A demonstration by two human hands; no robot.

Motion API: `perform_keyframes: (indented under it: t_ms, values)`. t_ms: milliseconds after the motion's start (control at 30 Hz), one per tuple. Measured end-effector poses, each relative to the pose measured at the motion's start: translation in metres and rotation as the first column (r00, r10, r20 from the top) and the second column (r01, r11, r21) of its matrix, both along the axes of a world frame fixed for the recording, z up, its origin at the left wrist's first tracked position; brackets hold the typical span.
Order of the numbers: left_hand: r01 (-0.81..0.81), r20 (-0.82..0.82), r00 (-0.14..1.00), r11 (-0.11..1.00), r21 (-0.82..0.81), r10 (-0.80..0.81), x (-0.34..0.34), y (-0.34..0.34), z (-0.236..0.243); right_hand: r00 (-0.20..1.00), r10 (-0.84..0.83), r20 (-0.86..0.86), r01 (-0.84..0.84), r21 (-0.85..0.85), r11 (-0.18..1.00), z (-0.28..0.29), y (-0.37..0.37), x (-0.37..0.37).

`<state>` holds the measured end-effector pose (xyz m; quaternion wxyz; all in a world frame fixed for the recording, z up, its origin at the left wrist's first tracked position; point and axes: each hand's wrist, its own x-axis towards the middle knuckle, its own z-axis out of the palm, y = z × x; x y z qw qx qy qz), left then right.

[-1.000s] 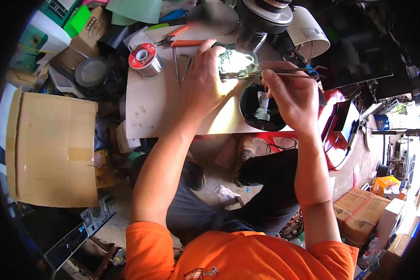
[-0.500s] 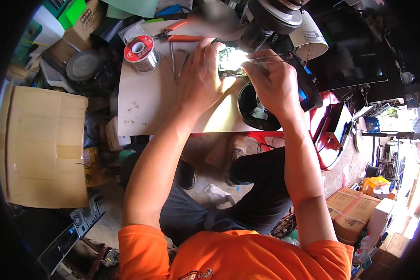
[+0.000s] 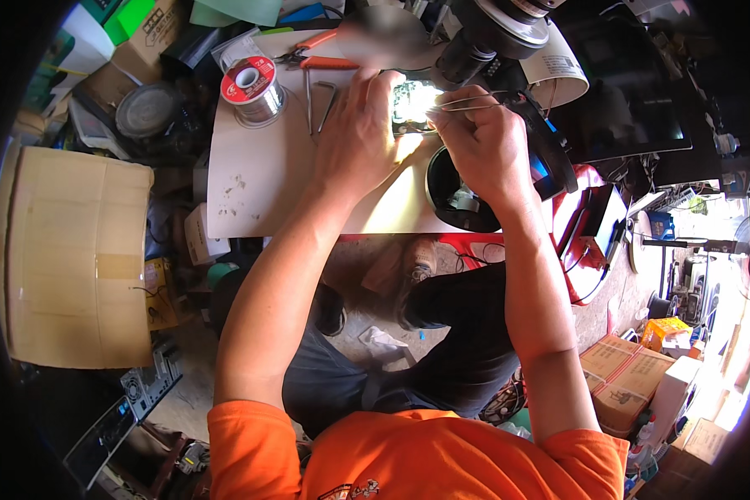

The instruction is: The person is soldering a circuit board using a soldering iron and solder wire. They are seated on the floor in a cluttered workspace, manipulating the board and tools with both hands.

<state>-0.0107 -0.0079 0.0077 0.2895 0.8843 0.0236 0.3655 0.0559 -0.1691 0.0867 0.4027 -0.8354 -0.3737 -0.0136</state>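
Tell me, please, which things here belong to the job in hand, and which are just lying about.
Apparently in the job:
circuit board, in left hand
tweezers, in right hand
probably the microscope above

Apparently lying about:
wire spool
orange-handled pliers
cardboard box

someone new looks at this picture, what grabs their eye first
Probably the glaringly lit circuit board near the top middle, gripped by the left hand, with the right hand holding thin metal tweezers at its right side. Next would come the bright orange shirt along the bottom edge and the large tan cardboard at far left.
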Motion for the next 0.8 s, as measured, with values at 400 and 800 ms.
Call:
perform_keyframes:
  t_ms: [400, 800]
  values:
    - [-0.008, -0.001, 1.0, 1.0, -0.001, 0.008, 0.0, 0.001, -0.001, 0.998, 0.019, 0.054, -0.017, -0.03, 0.999, 0.002, 0.004, -0.003]
    - [0.007, 0.008, 1.0, 1.0, 0.024, -0.007, -0.008, -0.004, -0.002, 0.997, -0.012, 0.072, -0.012, 0.311, 0.95, 0.007, -0.036, -0.012]
